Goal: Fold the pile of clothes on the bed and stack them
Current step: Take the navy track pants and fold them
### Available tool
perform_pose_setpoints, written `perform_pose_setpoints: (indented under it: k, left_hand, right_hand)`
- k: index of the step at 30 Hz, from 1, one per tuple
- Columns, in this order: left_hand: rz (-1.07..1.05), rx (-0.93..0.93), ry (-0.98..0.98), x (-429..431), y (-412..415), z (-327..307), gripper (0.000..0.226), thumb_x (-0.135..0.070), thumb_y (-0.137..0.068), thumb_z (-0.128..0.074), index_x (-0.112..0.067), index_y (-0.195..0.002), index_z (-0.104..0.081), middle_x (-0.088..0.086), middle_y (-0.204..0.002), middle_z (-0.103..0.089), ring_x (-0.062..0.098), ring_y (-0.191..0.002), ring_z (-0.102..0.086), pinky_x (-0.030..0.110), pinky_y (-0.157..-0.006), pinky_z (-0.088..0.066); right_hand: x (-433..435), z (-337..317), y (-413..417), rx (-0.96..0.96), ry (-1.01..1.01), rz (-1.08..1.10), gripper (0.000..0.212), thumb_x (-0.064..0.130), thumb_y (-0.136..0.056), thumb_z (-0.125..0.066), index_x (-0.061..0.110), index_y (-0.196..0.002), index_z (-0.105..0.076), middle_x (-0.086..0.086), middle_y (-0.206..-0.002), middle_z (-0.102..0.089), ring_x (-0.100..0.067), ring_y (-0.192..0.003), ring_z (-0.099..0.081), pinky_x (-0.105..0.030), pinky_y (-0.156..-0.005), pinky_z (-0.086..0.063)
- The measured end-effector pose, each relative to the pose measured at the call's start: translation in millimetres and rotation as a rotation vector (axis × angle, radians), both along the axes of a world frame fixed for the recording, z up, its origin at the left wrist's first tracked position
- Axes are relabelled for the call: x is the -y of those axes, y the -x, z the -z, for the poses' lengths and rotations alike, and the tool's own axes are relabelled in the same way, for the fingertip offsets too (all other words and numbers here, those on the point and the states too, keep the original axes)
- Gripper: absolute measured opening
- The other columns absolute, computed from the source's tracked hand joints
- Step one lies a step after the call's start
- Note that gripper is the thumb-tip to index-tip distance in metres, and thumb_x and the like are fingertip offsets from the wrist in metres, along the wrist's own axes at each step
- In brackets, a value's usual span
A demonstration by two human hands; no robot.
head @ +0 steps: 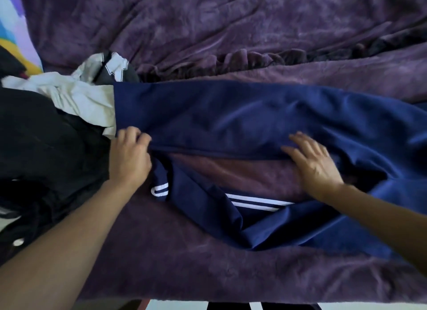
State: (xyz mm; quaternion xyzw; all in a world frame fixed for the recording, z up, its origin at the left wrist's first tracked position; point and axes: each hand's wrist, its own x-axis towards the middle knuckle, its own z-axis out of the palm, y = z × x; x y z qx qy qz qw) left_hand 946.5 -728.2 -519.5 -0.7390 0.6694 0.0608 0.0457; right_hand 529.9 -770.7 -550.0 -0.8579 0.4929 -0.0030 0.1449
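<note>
One garment in work, no finished stack in view: navy track pants (231, 115) spread across the middle of the bed (208, 270), legs not yet laid together, near leg twisted, white side stripes showing; left hand (129, 157) pinches the far leg's hem end, right hand (314, 164) lies flat on that leg, fingers straight; unfolded pile (46, 136) of black and white clothes at the bed's left edge, so most of the job looks left

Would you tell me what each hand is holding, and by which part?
Left hand pinches the navy track pants at one leg's hem end; right hand lies flat on that leg.
</note>
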Motion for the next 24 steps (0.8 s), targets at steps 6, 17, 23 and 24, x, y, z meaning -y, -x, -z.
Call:
perform_pose_setpoints:
  k: [6, 17, 23, 24]
  left_hand:
    - [0.309, -0.001, -0.281, -75.2, 45.1, 19.2, 0.077, -0.029, -0.061, -0.08, -0.021, -0.134, -0.054, 0.014, -0.143, -0.044, 0.035, -0.133, -0.039, 0.049, -0.1, -0.036]
    - [-0.382, -0.38, 0.081, -94.7, -8.3, -10.3, 0.042, 0.012, -0.069, -0.059, -0.005, -0.106, -0.056, 0.023, -0.097, -0.062, 0.045, -0.089, -0.058, 0.047, -0.075, -0.044]
    - [-0.451, -0.327, -0.208, -159.3, -34.9, -14.1, 0.014, 0.01, -0.069, -0.06, 0.002, -0.079, -0.063, 0.026, -0.072, -0.061, 0.045, -0.072, -0.059, 0.042, -0.061, -0.042]
    - [-0.45, -0.384, -0.176, -163.2, -36.7, -14.0, 0.008, 0.01, -0.068, -0.058, 0.002, -0.069, -0.059, 0.023, -0.063, -0.057, 0.04, -0.063, -0.057, 0.041, -0.056, -0.039]
  right_hand:
    - [-103.2, -8.8, -18.3, 0.095, -0.293, -0.261, 0.055, 0.058, -0.072, -0.065, 0.018, -0.109, -0.07, 0.001, -0.111, -0.067, -0.022, -0.098, -0.065, -0.037, -0.077, -0.053]
    - [-134.4, -37.2, -37.4, 0.269, -0.123, -0.023, 0.011, 0.021, -0.075, -0.05, 0.014, -0.075, -0.059, -0.002, -0.076, -0.058, -0.027, -0.066, -0.06, -0.034, -0.047, -0.047]
    - [-189.3, -39.3, -47.2, -0.327, -0.667, -0.171, 0.027, 0.036, -0.084, -0.049, 0.023, -0.102, -0.063, 0.0, -0.106, -0.067, -0.031, -0.1, -0.061, -0.037, -0.077, -0.047]
    - [-190.9, -37.9, -49.9, -0.284, -0.639, -0.094, 0.025, 0.035, -0.085, -0.048, 0.024, -0.104, -0.062, 0.0, -0.105, -0.068, -0.032, -0.1, -0.061, -0.038, -0.079, -0.048]
